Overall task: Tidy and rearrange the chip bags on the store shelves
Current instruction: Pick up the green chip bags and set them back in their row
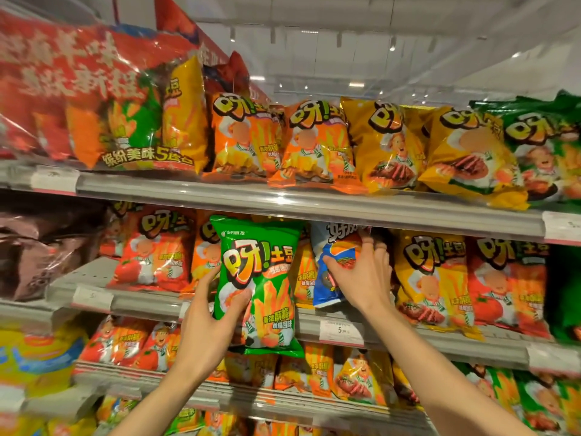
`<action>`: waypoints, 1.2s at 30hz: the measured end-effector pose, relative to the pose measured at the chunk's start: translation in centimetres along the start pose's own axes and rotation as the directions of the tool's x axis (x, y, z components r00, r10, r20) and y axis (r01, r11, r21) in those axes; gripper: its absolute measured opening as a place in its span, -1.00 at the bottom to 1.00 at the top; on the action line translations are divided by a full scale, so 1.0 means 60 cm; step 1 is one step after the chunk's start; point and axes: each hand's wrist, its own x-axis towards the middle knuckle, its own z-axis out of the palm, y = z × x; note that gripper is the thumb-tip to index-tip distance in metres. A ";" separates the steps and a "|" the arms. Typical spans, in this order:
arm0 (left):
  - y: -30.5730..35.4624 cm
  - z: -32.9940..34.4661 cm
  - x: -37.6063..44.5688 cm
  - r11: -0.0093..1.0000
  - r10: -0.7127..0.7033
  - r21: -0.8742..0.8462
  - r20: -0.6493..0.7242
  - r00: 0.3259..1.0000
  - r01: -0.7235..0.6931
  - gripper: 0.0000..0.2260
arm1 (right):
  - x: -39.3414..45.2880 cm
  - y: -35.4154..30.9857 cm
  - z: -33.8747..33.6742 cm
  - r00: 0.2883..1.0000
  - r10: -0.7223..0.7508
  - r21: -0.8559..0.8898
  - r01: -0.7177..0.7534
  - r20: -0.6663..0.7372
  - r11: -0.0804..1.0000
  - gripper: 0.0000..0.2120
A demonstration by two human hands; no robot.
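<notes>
My left hand (pixel 209 313) grips a green chip bag (pixel 261 275) by its lower left edge and holds it upright in front of the middle shelf (pixel 408 338). My right hand (pixel 361 272) reaches onto that shelf and holds a blue and white chip bag (pixel 330 247), thumb on its front, fingers curled over its right edge. Orange bags (pixel 157 250) stand to the left and yellow and red bags (pixel 430 278) to the right on the same shelf.
The top shelf (pixel 283 199) carries a large red multipack (pixel 78 99), orange bags (pixel 245 136), yellow bags (pixel 386 146) and a green bag (pixel 547 143). The lower shelf (pixel 188 391) holds more orange, yellow and green bags. A price tag (pixel 341 330) is clipped to the middle rail.
</notes>
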 end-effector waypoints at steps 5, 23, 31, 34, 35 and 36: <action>-0.008 0.003 -0.001 1.000 0.008 0.000 -0.010 1.000 -0.008 -0.48 | -0.005 -0.010 -0.020 0.999 -0.027 -0.006 0.028 0.034 1.000 -0.15; 0.039 0.273 0.036 0.988 0.154 -0.019 0.012 0.988 -0.153 -0.47 | -0.075 0.204 -0.193 0.977 0.052 -0.113 -0.077 -0.204 0.991 -0.17; 0.026 0.366 0.067 0.961 0.088 0.256 0.073 0.993 -0.104 -0.38 | -0.094 0.250 -0.223 0.983 0.132 -0.027 -0.137 -0.127 0.990 -0.13; 0.020 0.360 0.074 0.936 0.087 0.328 0.132 0.987 -0.126 -0.37 | -0.097 0.251 -0.226 0.986 0.141 0.031 -0.139 -0.090 0.990 -0.13; 0.021 0.353 0.072 0.936 0.110 0.322 0.122 0.986 -0.145 -0.37 | -0.096 0.249 -0.227 0.987 0.137 0.048 -0.133 -0.085 0.990 -0.13; 0.023 0.345 0.067 0.938 0.149 0.301 0.098 0.984 -0.172 -0.39 | -0.095 0.245 -0.227 0.988 0.129 0.068 -0.124 -0.080 0.990 -0.14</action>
